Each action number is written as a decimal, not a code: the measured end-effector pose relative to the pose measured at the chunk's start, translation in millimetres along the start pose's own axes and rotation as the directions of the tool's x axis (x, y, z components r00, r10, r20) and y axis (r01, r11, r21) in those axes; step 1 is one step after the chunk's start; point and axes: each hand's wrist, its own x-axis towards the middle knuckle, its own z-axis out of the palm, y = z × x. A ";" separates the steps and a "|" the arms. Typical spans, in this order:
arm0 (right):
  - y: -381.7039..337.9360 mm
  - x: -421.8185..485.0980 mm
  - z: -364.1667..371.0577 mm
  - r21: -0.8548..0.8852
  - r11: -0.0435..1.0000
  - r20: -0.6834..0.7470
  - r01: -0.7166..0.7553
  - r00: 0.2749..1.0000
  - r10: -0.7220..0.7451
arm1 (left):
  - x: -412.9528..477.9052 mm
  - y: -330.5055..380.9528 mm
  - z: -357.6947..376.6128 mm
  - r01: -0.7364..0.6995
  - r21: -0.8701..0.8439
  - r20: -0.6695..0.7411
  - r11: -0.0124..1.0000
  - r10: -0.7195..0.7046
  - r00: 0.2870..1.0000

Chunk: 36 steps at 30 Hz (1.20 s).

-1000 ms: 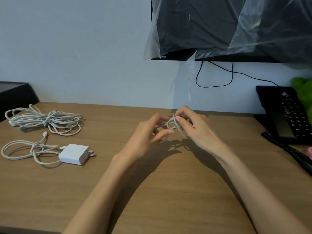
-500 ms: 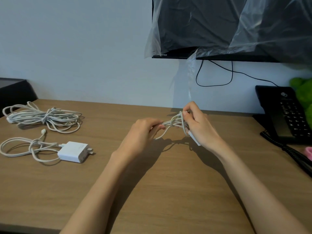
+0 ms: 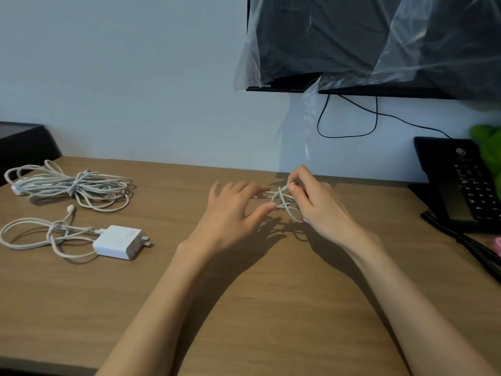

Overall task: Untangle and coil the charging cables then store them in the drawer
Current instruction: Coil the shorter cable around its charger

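Note:
A small white charging cable (image 3: pixel 282 202) hangs in loose loops just above the wooden desk (image 3: pixel 244 308), between my two hands. My right hand (image 3: pixel 320 210) pinches the cable's end between thumb and forefinger at the top of the loops. My left hand (image 3: pixel 230 213) has its fingers spread, with thumb and forefinger holding the loops' left side. A larger tied bundle of white cable (image 3: pixel 70 185) lies at the far left. A white charger (image 3: pixel 119 241) with its loosely knotted cable (image 3: pixel 40 234) lies in front of that bundle. No drawer is in view.
A black desk phone (image 3: pixel 466 183) with a coiled cord stands at the right edge, with something green (image 3: pixel 488 142) behind it. A plastic-wrapped screen (image 3: pixel 379 44) hangs on the wall above. A black box (image 3: pixel 21 139) sits at the far left.
My left hand has loosened from a closed grip and spread its fingers. My right hand has moved its pinch to the cable's end above the loops.

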 end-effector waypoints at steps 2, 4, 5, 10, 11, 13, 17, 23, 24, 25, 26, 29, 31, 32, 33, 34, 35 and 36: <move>-1.1 -0.8 -0.4 -0.040 0.999 -0.001 0.017 1.000 -0.018 | -1.0 2.0 -1.5 -0.086 0.213 -0.076 0.973 0.105 0.992; -2.4 -1.3 -0.1 -0.046 0.999 0.010 0.025 1.000 -0.025 | 0.3 3.5 -3.7 -0.170 0.333 -0.085 0.927 0.210 0.974; -3.0 -1.3 0.5 -0.049 0.998 0.017 0.027 0.999 -0.026 | 2.1 3.7 -2.7 -0.207 0.369 -0.088 0.906 0.255 0.963; -4.4 -0.8 4.2 0.074 0.997 0.019 0.014 1.000 -0.016 | 2.8 7.0 -2.6 -0.264 0.226 -0.132 0.938 0.297 0.946; -4.6 -0.7 4.5 0.094 0.996 0.013 0.009 1.000 -0.010 | 2.1 7.2 -3.6 -0.246 0.203 -0.120 0.948 0.274 0.954; -5.7 -1.0 5.1 0.117 0.993 0.008 -0.006 1.000 0.006 | 0.8 5.6 -4.0 -0.222 0.172 -0.081 0.960 0.238 0.968; -5.4 -0.1 1.8 0.195 0.978 -0.009 -0.071 0.997 0.074 | 0.5 3.3 1.7 -0.192 0.159 -0.016 0.968 0.197 0.980; -2.1 1.5 1.0 0.201 0.976 0.001 -0.089 0.996 0.091 | 0.3 7.4 10.6 -0.200 0.153 0.072 0.968 0.191 0.979; -1.6 1.4 1.1 0.197 0.976 0.007 -0.091 0.996 0.091 | -0.2 7.5 11.2 -0.208 0.160 0.077 0.965 0.198 0.977; -1.2 1.4 1.0 0.192 0.977 0.007 -0.090 0.996 0.090 | -0.5 7.3 11.4 -0.214 0.168 0.074 0.962 0.204 0.976; -0.8 1.7 0.8 0.187 0.978 0.005 -0.090 0.996 0.090 | -0.4 6.5 11.3 -0.215 0.175 0.069 0.961 0.206 0.976; -0.7 1.8 0.7 0.181 0.977 0.001 -0.110 0.994 0.111 | 0.4 2.5 9.6 -0.193 0.186 0.058 0.963 0.186 0.981; -1.0 1.6 1.3 0.194 0.972 -0.001 -0.130 0.991 0.133 | -0.2 1.3 9.5 -0.182 0.174 0.065 0.968 0.173 0.983; -0.9 1.6 1.8 0.206 0.969 -0.001 -0.136 0.990 0.139 | -0.5 1.6 9.1 -0.170 0.155 0.076 0.973 0.160 0.984; -0.6 1.4 2.1 0.218 0.966 0.002 -0.139 0.990 0.142 | -0.2 2.9 8.2 -0.148 0.124 0.094 0.981 0.137 0.986; -0.4 1.1 2.3 0.226 0.964 0.006 -0.139 0.990 0.142 | -0.1 4.7 6.8 -0.116 0.084 0.117 0.990 0.105 0.988; -0.1 0.7 2.5 0.233 0.963 0.009 -0.137 0.990 0.139 | -0.4 6.9 5.3 -0.079 0.039 0.141 0.996 0.072 0.987; 0.2 0.6 2.8 0.240 0.961 0.009 -0.134 0.991 0.135 | -0.8 9.3 3.6 -0.045 -0.004 0.157 0.999 0.045 0.987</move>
